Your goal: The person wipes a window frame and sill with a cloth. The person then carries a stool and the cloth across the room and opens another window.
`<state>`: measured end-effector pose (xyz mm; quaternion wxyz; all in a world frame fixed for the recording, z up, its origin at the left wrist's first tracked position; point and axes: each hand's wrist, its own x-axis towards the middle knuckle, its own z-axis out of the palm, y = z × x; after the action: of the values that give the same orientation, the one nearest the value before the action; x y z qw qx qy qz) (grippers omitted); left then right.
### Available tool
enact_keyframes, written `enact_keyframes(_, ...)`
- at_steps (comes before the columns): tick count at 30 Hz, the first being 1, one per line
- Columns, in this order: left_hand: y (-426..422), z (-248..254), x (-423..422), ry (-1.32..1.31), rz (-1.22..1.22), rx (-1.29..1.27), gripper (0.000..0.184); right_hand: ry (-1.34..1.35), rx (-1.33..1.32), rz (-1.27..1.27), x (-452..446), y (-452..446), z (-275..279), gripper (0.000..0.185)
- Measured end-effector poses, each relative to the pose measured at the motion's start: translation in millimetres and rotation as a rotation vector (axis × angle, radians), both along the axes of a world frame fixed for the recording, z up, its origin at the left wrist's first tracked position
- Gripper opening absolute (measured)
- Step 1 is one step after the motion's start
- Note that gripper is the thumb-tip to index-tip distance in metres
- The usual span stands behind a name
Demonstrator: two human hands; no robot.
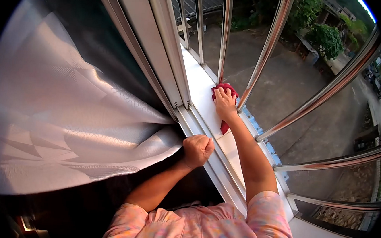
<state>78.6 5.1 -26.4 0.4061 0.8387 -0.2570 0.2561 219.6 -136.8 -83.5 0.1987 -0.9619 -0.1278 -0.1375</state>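
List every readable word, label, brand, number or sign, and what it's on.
None readable.
Red cloth: no lettering visible.
Curtain: woven pattern only, no words seen.
Shirt: coloured print, no words seen.
Window frame, metal bars: no label seen.
Things at the yard's far edge: too small to tell.

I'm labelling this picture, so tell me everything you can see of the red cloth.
The red cloth looks soft, bunched and creased. It lies on the white sill, by the foot of a metal bar. The right hand lies over its bunched part; a narrow end shows below, near the wrist. Whether it touches the bar is unclear.
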Motion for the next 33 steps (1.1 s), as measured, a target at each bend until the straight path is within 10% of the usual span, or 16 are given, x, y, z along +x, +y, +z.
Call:
enact_keyframes(5, -3.4, 0.6, -0.2, -0.011, 0.007, -0.053, 0.033, 0.057, 0.092, 0.252, -42.2, 9.4, 15.3, 0.036)
enact_keyframes(14, -3.0, -0.4, -0.4, -0.033, 0.015, -0.047, 0.032, 0.155, 0.023, -0.107, -180.3, -27.8, 35.0, 0.049)
enact_keyframes(23, -0.7, -1.0, -0.5, -0.014, 0.021, -0.001, 0.029, 0.036, 0.018, -0.405, -84.9, -43.9, 8.0, 0.054)
enact_keyframes(33, -1.5, 1.3, -2.3, 0.003, 0.04, -0.015, 0.028, 0.315, 0.136, 0.066, -205.9, -59.0, 49.3, 0.05)
